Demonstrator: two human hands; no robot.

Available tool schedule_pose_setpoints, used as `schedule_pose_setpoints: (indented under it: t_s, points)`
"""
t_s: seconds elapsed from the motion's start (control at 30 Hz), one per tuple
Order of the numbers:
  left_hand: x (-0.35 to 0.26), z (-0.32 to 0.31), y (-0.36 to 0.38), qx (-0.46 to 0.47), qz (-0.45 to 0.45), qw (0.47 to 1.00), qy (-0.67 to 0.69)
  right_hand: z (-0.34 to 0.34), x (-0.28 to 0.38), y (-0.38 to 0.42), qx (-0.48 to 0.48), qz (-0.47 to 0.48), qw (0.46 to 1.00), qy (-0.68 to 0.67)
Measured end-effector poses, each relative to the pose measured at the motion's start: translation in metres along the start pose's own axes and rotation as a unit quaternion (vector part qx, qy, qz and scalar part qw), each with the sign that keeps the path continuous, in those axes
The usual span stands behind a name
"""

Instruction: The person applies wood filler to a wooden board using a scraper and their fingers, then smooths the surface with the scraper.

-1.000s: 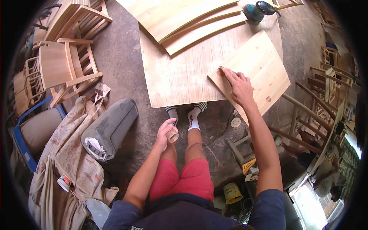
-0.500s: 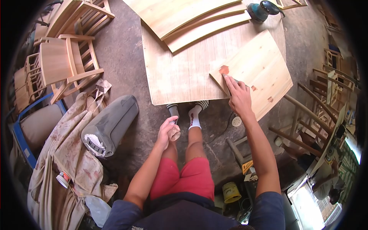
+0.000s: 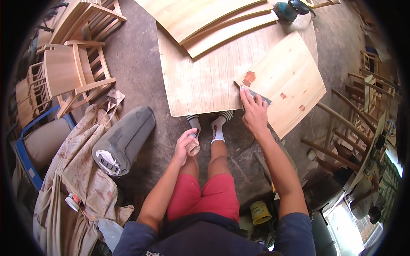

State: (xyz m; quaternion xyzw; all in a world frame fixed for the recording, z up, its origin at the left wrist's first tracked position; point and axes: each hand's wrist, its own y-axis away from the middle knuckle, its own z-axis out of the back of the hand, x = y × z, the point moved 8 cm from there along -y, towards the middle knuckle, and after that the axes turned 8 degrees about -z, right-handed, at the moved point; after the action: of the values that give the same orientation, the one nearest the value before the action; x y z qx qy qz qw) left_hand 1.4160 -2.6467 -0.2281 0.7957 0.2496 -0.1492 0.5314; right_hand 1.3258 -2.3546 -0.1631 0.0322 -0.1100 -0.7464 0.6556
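Note:
My right hand (image 3: 255,113) grips a putty knife (image 3: 261,97) with a flat dark blade. The blade lies near the front-left edge of a pale wooden board (image 3: 297,70). Reddish-brown filler (image 3: 249,77) is smeared on the board just beyond my fingertips, and smaller patches of the same colour dot its surface. Low over my legs, my left hand (image 3: 183,146) is closed around a small cup-like container (image 3: 193,148); its contents cannot be made out. The board rests at an angle on a larger wooden tabletop (image 3: 200,91).
Stacked wooden panels (image 3: 213,21) and a green power sander (image 3: 288,12) lie at the tabletop's far side. Wooden chairs (image 3: 64,68) stand left, near a grey cylindrical case (image 3: 124,141) and a stained cloth (image 3: 81,175). A yellow bucket (image 3: 260,212) sits low right; another person (image 3: 363,198) is farther right.
My right hand has moved left and toward me with the putty knife, to the board's near edge. The filler smear looks larger and more exposed. My left hand has hardly moved.

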Motion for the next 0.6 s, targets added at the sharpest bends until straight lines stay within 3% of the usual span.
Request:
schedule_pose_setpoints:
  t_s: [0.27, 0.47, 0.6]
  points:
    - [-0.007, 0.005, 0.000, 0.006, -0.001, 1.000, 0.009, 0.010, -0.025, -0.019, 0.070, -0.161, 0.976, -0.131]
    - [-0.011, 0.009, 0.000, 0.006, 0.001, 1.000, 0.005, 0.002, 0.007, -0.022, 0.055, -0.105, 0.979, -0.164]
    - [-0.019, 0.012, 0.001, 0.014, -0.013, 1.000, 0.010, 0.020, -0.006, -0.023, 0.045, -0.164, 0.971, -0.168]
